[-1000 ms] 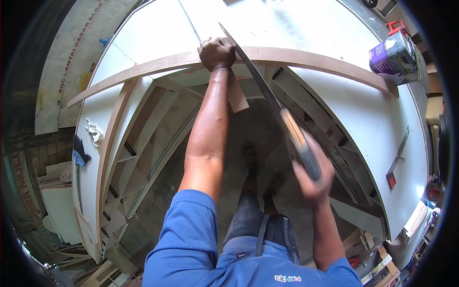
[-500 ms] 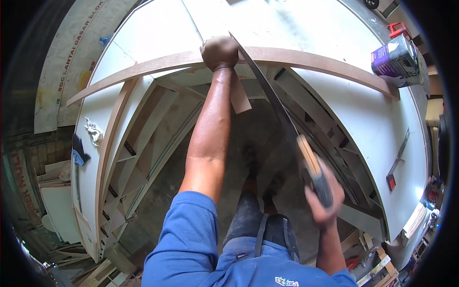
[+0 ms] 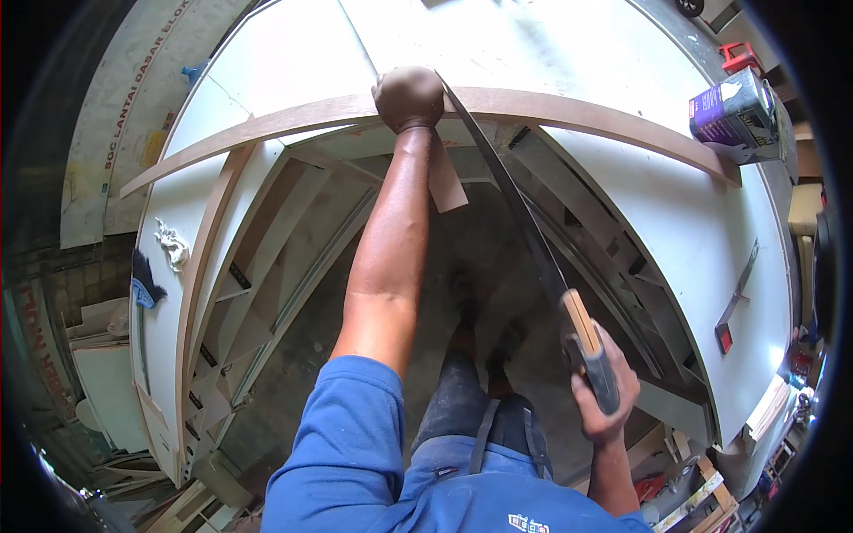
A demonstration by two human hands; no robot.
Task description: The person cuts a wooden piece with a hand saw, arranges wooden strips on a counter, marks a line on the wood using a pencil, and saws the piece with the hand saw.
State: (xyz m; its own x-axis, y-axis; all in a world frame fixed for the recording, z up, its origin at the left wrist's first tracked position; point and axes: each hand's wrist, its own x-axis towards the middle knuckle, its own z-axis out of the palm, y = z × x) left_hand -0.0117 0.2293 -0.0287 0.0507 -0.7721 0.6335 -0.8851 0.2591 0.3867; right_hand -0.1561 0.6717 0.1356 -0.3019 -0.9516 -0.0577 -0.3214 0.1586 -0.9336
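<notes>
My left hand (image 3: 409, 96) is closed in a fist over a long thin wooden strip (image 3: 551, 107) that crosses the white panel structure; its fingertips are hidden. From below that fist sticks out a short flat piece of wood (image 3: 449, 184), whose upper end I cannot see. My right hand (image 3: 606, 382) grips the wood-and-black handle of a handsaw (image 3: 506, 173). The dark blade slants up and left, and its far end meets the strip just right of my left fist.
The white panels (image 3: 662, 222) curve round me on both sides. A purple-and-white can (image 3: 739, 115) stands by the strip's right end. A try square (image 3: 737, 302) lies on the right panel; a blue brush (image 3: 144, 286) and crumpled white cloth (image 3: 171, 246) are at left.
My right hand has drawn the saw back toward me, down and slightly right, and less blade shows beyond the strip. My left hand has stayed in place.
</notes>
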